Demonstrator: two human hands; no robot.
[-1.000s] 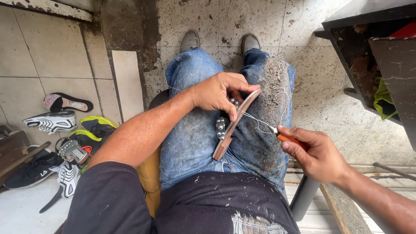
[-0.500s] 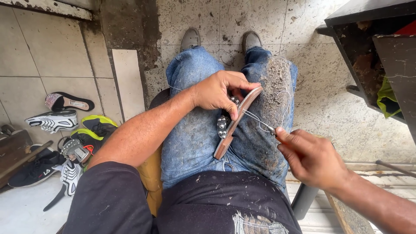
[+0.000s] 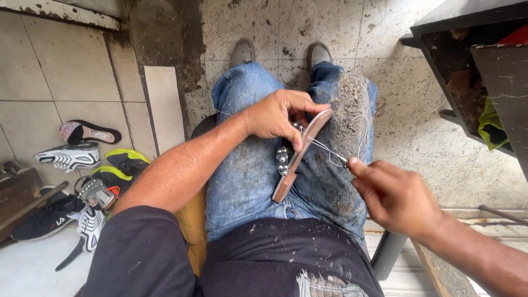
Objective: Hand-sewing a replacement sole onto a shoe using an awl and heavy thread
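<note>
Pulling thread (image 3: 330, 151) taut: right hand (image 3: 399, 198) now drawn back toward body, grip pinching needle tool (image 3: 344, 160). Left hand (image 3: 278, 116) grip clamps sandal (image 3: 300, 154) edge-up on lap, against jeans (image 3: 247, 170). Stitch looks tightened.

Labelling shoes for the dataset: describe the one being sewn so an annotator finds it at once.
Start at the blue jeans on the person's lap. The left hand holds a thin brown sandal on edge there, sole toward the right hand, with silver beads on its strap. Unlike the sneakers on the floor at left, it is flat, brown and off the ground.
</note>
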